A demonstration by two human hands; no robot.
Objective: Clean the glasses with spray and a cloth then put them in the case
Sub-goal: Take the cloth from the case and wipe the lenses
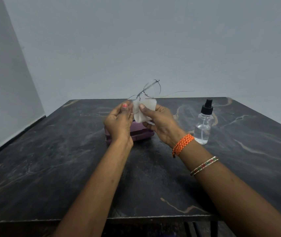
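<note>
Thin wire-framed glasses (150, 88) are held up above the table's middle, tilted, with one lens high and the other low. My left hand (118, 123) pinches the frame at the lower lens. My right hand (161, 124) presses a white cloth (144, 109) around that lower lens, thumb on top. A purple case (142, 134) lies on the table right under both hands, mostly hidden by them; whether it is open I cannot tell. A clear spray bottle (203, 124) with a black pump top stands upright to the right of my right hand.
The dark marbled table (50, 159) reaches to a grey wall at the back and left. Its front edge runs just below my forearms. An orange band and a beaded bangle sit on my right wrist.
</note>
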